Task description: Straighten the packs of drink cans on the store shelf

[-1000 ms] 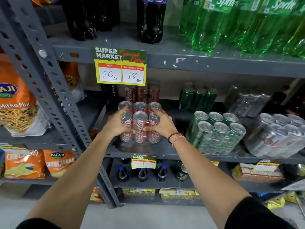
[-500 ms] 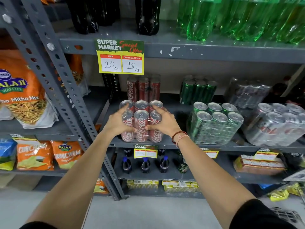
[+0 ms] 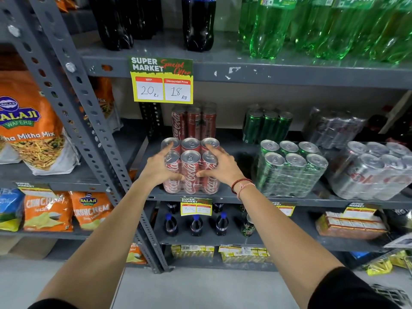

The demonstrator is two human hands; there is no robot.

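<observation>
A shrink-wrapped pack of red cola cans (image 3: 191,166) stands at the front edge of the middle shelf (image 3: 245,196). My left hand (image 3: 157,169) clasps its left side and my right hand (image 3: 220,167) clasps its right side, fingers over the can tops. To the right sit a green can pack (image 3: 289,169), turned slightly askew, and a silver can pack (image 3: 374,171), also at an angle. Behind them stand a second red pack (image 3: 193,123), a second green pack (image 3: 266,124) and a second silver pack (image 3: 332,128).
A grey perforated upright (image 3: 89,121) rises left of the red pack. A yellow price card (image 3: 162,80) hangs from the shelf above, which carries dark bottles (image 3: 198,23) and green bottles (image 3: 312,25). Snack bags (image 3: 31,121) fill the left rack. Small bottles (image 3: 196,225) stand below.
The red pack sits squarer to the shelf front between my hands. The view has tilted down and drawn back a little; my hands keep their hold.
</observation>
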